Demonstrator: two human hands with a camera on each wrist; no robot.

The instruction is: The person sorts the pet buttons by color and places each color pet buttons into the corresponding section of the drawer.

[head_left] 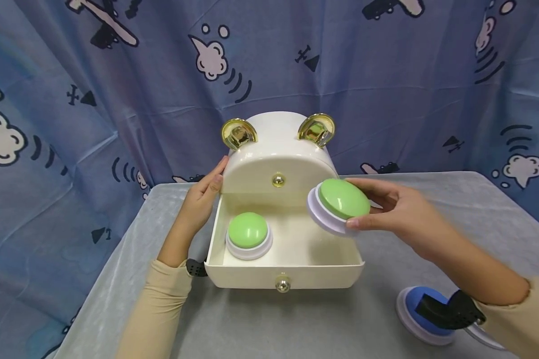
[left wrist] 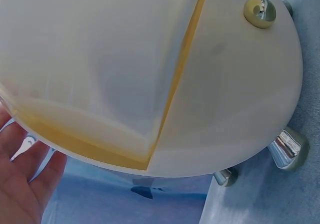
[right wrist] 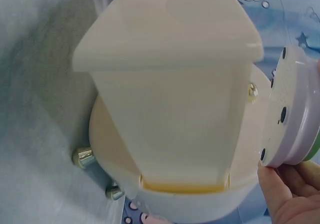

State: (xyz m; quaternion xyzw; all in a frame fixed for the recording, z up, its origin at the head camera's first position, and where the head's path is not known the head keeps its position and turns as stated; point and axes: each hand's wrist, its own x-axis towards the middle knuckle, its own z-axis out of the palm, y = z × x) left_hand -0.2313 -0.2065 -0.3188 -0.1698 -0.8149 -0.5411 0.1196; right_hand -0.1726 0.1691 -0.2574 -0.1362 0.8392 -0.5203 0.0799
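A white storage box (head_left: 280, 172) with gold ears stands on the table, its lower drawer (head_left: 284, 276) pulled out. One green push button (head_left: 248, 231) sits on a white base inside the drawer, on the left. My right hand (head_left: 400, 212) pinches a second green push button (head_left: 344, 198) by its base, tilted above the drawer's right side. In the right wrist view, the underside of its base (right wrist: 280, 112) shows dark round feet. My left hand (head_left: 202, 199) rests against the box's left side with its fingers straight; the left wrist view shows those fingers (left wrist: 47, 176) at the box's edge.
A blue push button (head_left: 424, 311) on a white base lies on the grey tabletop (head_left: 269, 324) at the right front, partly behind the black right wrist strap (head_left: 458, 311). A blue patterned curtain (head_left: 269, 60) hangs behind the table. A gold knob (head_left: 283, 284) projects from the drawer front.
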